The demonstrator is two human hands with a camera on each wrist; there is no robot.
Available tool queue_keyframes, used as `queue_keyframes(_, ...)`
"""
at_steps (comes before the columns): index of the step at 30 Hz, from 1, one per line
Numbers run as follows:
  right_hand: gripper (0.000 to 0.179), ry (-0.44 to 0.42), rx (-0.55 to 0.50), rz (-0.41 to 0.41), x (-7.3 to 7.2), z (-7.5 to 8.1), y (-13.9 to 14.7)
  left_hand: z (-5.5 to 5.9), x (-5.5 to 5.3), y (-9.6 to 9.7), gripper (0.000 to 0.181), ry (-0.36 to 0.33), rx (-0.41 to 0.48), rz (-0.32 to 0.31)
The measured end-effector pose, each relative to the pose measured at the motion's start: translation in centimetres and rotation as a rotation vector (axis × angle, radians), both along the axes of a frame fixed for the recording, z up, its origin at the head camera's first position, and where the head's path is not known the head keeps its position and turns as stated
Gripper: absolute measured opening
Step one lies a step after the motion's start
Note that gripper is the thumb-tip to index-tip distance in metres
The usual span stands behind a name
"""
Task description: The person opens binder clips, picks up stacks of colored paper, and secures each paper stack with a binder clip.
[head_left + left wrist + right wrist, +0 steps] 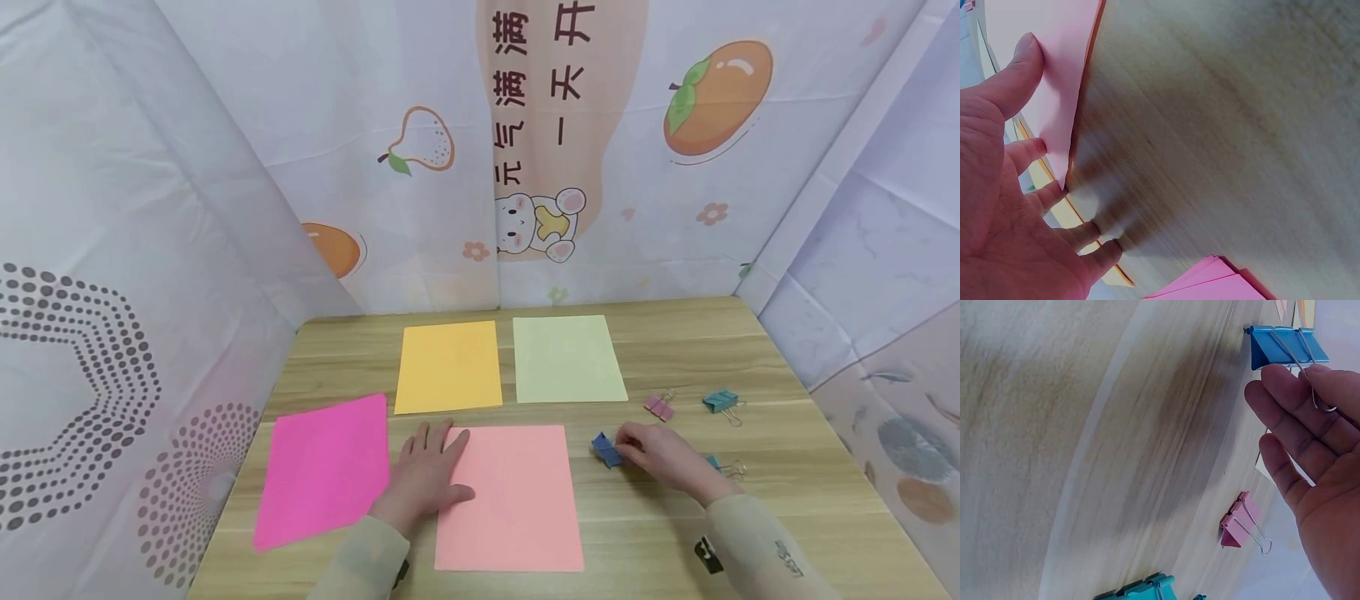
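Observation:
My left hand [427, 475] lies with fingers spread at the left edge of a light pink sheet of paper [510, 500]. In the left wrist view its thumb and a couple of fingertips touch that paper's edge [1060, 94]. To the right of the sheet, my right hand [660, 454] pinches a blue binder clip [606, 450] by its wire handles. The right wrist view shows this clip [1288, 347] at the fingertips, just over the tabletop. Behind the right hand are a pink binder clip [660, 407] and a teal one [722, 402].
Magenta paper [322, 471] lies at the left, yellow paper [448, 367] and pale green paper [568, 358] at the back. Another teal clip [714, 462] is partly hidden by the right wrist. The wooden table [637, 533] meets a printed curtain [420, 267] behind.

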State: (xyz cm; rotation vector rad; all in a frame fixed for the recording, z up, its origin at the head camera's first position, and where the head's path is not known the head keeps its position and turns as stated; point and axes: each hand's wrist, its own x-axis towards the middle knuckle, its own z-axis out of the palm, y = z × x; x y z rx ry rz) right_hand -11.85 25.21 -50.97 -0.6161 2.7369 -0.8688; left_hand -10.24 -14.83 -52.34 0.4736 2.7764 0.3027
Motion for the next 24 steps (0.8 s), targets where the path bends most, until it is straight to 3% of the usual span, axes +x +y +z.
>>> queue_keyframes(24, 0.016, -0.003, -0.004, -0.069, 0.39, -0.76, 0.45, 0.41, 0.25, 0.03, 0.089, 0.006, -0.003, -0.003)
